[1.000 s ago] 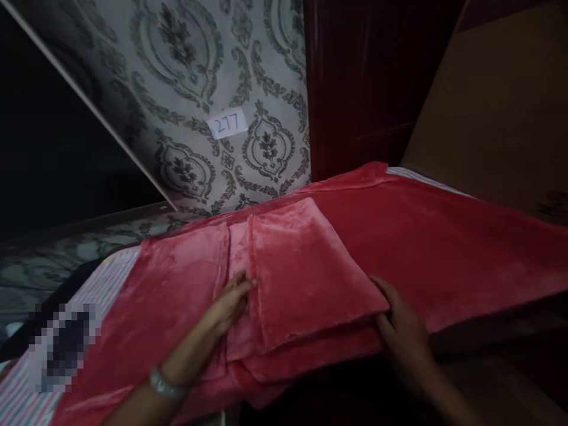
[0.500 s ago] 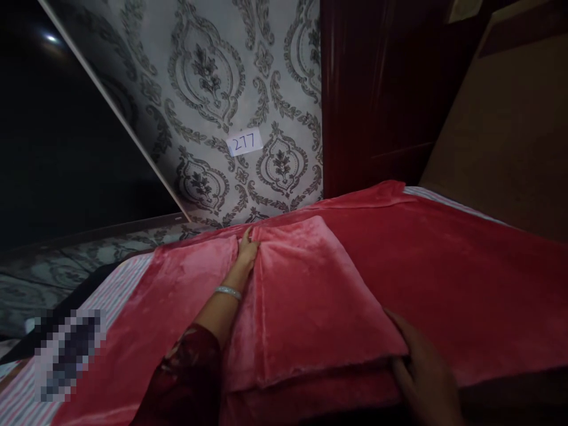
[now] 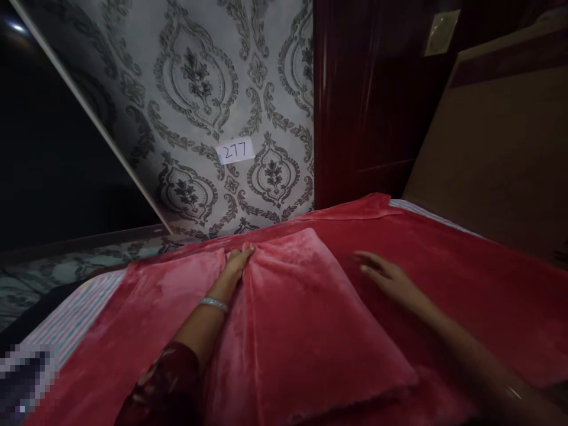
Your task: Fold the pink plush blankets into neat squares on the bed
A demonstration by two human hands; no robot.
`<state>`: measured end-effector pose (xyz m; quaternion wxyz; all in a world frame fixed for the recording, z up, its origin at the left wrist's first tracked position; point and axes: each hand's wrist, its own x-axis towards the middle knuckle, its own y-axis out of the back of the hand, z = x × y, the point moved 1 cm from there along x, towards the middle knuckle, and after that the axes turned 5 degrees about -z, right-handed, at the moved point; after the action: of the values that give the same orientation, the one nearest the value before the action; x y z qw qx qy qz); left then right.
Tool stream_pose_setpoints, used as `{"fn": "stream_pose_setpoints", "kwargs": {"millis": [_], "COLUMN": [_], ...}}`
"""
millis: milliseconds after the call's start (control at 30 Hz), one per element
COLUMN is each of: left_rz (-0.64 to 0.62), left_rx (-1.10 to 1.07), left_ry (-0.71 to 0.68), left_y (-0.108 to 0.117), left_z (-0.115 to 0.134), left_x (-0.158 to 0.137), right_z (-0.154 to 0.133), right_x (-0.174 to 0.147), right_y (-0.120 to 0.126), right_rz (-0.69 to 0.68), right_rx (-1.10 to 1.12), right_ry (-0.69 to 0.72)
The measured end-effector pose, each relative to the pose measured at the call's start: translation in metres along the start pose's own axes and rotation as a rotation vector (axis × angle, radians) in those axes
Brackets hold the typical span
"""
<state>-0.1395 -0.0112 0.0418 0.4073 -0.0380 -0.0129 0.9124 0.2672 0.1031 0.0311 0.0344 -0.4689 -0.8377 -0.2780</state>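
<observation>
A red plush blanket lies spread before me, with a folded-over section in the middle whose paler pile catches the light. My left hand, with a bracelet at its wrist, is closed on the fold's far left edge, and creases fan out from the grip. My right hand hovers over or rests lightly on the darker blanket just right of the fold; its fingers are stretched out and hold nothing. Whether it touches the cloth I cannot tell.
Striped cloth shows under the blanket at both sides. Behind stand patterned wallpaper with a paper label reading 277, a dark screen, a dark red wooden panel and a brown board.
My right hand has let go of the fold's near right corner and moved away toward the fold's far right side. My left hand keeps its grip. The view has shifted slightly.
</observation>
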Motion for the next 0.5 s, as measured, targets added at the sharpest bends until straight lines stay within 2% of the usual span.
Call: {"fn": "stream_pose_setpoints", "kwargs": {"millis": [67, 133, 233, 367, 500], "left_rz": [0.031, 0.057, 0.071, 0.042, 0.014], "left_rx": [0.054, 0.085, 0.088, 0.065, 0.061], "left_ry": [-0.009, -0.047, -0.109, -0.136, -0.184], "left_y": [0.000, -0.001, -0.004, -0.007, -0.008], "left_z": [-0.001, -0.001, -0.002, -0.004, -0.003], "left_x": [0.000, -0.001, -0.004, -0.009, -0.012], "right_z": [-0.005, -0.006, -0.001, 0.012, 0.018], "right_x": [0.060, 0.111, 0.166, 0.202, 0.213], "right_y": [-0.024, -0.048, -0.074, -0.086, -0.086], "right_rz": [-0.088, -0.107, -0.186, -0.341, -0.536], "right_rx": [0.067, 0.123, 0.247, 0.330, 0.372], "right_ry": [0.036, 0.052, 0.009, -0.070, -0.135]}}
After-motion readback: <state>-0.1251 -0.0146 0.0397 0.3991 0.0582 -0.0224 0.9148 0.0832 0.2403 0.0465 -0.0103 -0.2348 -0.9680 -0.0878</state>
